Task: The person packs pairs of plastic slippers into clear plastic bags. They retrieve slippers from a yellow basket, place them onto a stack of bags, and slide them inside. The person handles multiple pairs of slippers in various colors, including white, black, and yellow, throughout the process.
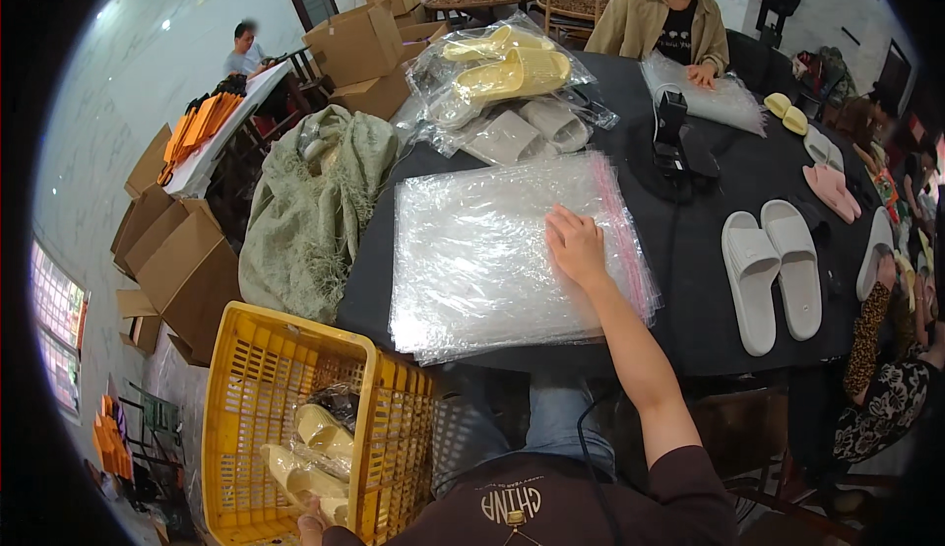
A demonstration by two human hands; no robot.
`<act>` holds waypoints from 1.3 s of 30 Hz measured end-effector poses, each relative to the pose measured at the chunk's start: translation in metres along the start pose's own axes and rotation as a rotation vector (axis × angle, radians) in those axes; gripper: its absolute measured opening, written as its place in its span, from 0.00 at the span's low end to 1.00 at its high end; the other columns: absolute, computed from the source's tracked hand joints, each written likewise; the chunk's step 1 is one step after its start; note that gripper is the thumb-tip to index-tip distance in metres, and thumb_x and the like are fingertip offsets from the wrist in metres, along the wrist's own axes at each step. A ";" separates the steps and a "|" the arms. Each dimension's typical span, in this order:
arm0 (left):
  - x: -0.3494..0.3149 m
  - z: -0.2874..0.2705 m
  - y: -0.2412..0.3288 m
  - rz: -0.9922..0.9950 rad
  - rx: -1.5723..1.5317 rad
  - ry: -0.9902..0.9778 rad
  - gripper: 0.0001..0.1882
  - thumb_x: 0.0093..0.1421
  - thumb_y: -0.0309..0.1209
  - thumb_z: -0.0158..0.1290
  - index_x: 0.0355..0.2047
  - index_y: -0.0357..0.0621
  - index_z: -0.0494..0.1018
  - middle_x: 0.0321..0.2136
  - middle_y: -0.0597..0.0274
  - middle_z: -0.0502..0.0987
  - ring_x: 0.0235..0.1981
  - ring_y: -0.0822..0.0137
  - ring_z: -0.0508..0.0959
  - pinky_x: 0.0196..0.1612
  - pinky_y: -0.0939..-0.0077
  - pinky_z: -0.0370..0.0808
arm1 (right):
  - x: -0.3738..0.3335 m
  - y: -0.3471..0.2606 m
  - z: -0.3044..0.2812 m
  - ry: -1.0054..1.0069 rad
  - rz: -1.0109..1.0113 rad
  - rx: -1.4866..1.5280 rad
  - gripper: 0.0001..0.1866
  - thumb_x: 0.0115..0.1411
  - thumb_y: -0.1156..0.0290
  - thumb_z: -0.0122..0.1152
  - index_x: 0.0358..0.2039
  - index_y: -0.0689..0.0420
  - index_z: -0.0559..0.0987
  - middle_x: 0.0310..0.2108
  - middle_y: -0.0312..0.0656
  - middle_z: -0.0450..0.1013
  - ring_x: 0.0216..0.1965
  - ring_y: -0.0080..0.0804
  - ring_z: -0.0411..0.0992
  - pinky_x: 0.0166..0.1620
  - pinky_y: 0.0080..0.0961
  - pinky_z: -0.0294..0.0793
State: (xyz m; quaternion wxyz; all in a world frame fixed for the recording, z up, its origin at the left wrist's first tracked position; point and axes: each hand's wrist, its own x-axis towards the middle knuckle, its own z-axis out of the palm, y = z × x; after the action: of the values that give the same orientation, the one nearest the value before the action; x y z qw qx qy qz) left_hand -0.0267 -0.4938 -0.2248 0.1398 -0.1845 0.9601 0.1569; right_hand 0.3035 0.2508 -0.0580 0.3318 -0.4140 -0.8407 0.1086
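My right hand (574, 246) lies flat with fingers apart on a thick stack of clear zip bags (492, 260) with pink seal strips, on the black table (709, 201). My left hand (311, 524) shows only as a few fingers at the bottom edge, inside the yellow plastic crate (251, 388). It touches bagged cream slippers (320, 438) lying in the crate; its grip is hidden. A pair of white slippers (773, 270) lies to the right of the stack.
A green scarf (315, 201) drapes over the table's left edge. Bagged yellow and grey slippers (502, 78) are piled behind the stack, beside a black device (674, 137). One person (664, 19) sits across, another's patterned sleeve (871, 324) reaches in at right. Cardboard boxes (182, 260) stand at left.
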 end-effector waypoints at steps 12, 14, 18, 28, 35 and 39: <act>0.018 -0.015 0.025 0.065 0.203 -0.108 0.42 0.52 0.53 0.56 0.60 0.41 0.56 0.41 0.52 0.75 0.37 0.62 0.75 0.37 0.66 0.73 | 0.005 -0.005 0.007 0.038 -0.048 -0.026 0.16 0.57 0.63 0.53 0.45 0.51 0.77 0.53 0.36 0.69 0.48 0.40 0.66 0.53 0.41 0.63; 0.027 -0.029 0.003 0.061 0.178 -0.166 0.42 0.52 0.52 0.56 0.60 0.41 0.57 0.40 0.52 0.75 0.37 0.63 0.75 0.36 0.67 0.73 | 0.006 -0.002 0.012 0.044 -0.094 -0.041 0.16 0.57 0.64 0.52 0.45 0.52 0.77 0.51 0.40 0.70 0.47 0.42 0.68 0.52 0.41 0.64; 0.044 -0.056 -0.039 0.073 0.057 -0.289 0.42 0.52 0.52 0.57 0.60 0.41 0.57 0.39 0.54 0.76 0.36 0.64 0.75 0.35 0.67 0.73 | 0.008 0.008 0.018 0.049 -0.152 0.018 0.15 0.58 0.68 0.51 0.44 0.57 0.78 0.49 0.47 0.71 0.50 0.44 0.69 0.55 0.40 0.63; -0.019 -0.162 0.030 0.464 -0.231 -0.130 0.14 0.50 0.38 0.61 0.25 0.39 0.73 0.21 0.67 0.74 0.24 0.74 0.71 0.29 0.76 0.69 | 0.017 0.046 0.017 -0.121 -0.222 -0.021 0.18 0.63 0.64 0.47 0.51 0.57 0.74 0.56 0.43 0.66 0.56 0.42 0.64 0.58 0.34 0.58; -0.048 -0.189 0.126 0.686 -0.149 0.032 0.13 0.52 0.38 0.59 0.26 0.39 0.74 0.22 0.66 0.75 0.24 0.74 0.73 0.30 0.76 0.70 | 0.019 0.033 0.014 -0.154 -0.199 -0.048 0.18 0.64 0.63 0.46 0.50 0.55 0.74 0.57 0.43 0.66 0.57 0.42 0.63 0.58 0.33 0.59; -0.041 -0.158 0.169 0.678 -0.368 0.026 0.18 0.53 0.38 0.57 0.41 0.39 0.74 0.36 0.56 0.78 0.37 0.68 0.76 0.41 0.76 0.72 | 0.019 0.037 0.015 -0.142 -0.212 -0.027 0.18 0.64 0.63 0.46 0.51 0.55 0.73 0.57 0.41 0.66 0.57 0.39 0.63 0.58 0.32 0.57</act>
State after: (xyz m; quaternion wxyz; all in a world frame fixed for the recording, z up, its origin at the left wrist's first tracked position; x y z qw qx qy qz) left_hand -0.0910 -0.3874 -0.0254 0.0327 0.1192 0.9242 0.3614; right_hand 0.3086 0.2902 -0.0780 0.2753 -0.3186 -0.9025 0.0906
